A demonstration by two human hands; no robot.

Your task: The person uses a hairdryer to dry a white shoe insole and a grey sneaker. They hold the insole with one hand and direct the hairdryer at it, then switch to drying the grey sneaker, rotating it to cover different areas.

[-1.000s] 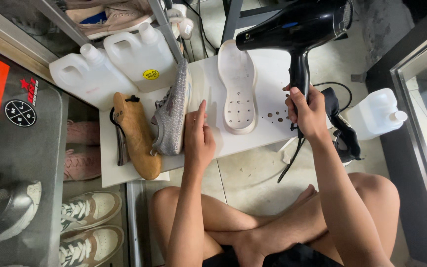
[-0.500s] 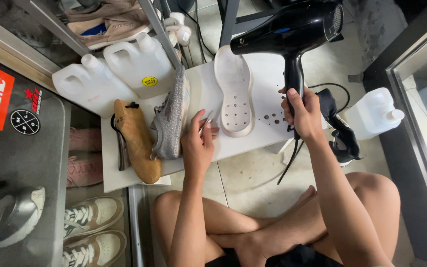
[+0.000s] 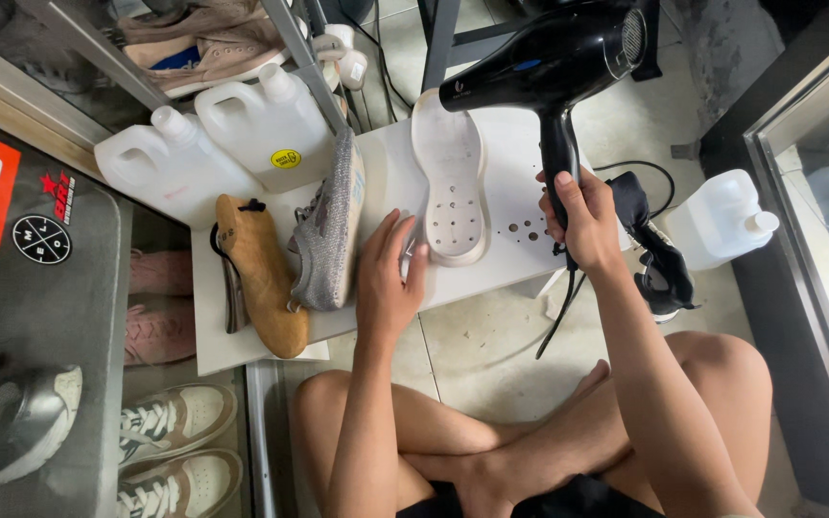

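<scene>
My right hand (image 3: pixel 582 216) grips the handle of a black hair dryer (image 3: pixel 554 62), whose nozzle points left above a white shoe sole (image 3: pixel 451 177). The sole lies bottom up on a white board (image 3: pixel 386 192). My left hand (image 3: pixel 388 283) rests with fingers spread on the board, fingertips touching the sole's near edge. Just left of that hand a grey knit shoe upper (image 3: pixel 330 230) lies on its side. A tan wooden shoe last (image 3: pixel 263 273) lies further left on the board.
Two white plastic jugs (image 3: pixel 213 144) stand behind the board and a third jug (image 3: pixel 717 221) sits on the floor at right. A dark cloth (image 3: pixel 659 254) lies by the dryer's cord. Sneakers (image 3: pixel 170 446) sit at lower left beside a grey case (image 3: pixel 31 317). My crossed legs are below.
My left hand has slid right from the grey upper toward the white sole, fingers spreading. The dryer stays held above the sole.
</scene>
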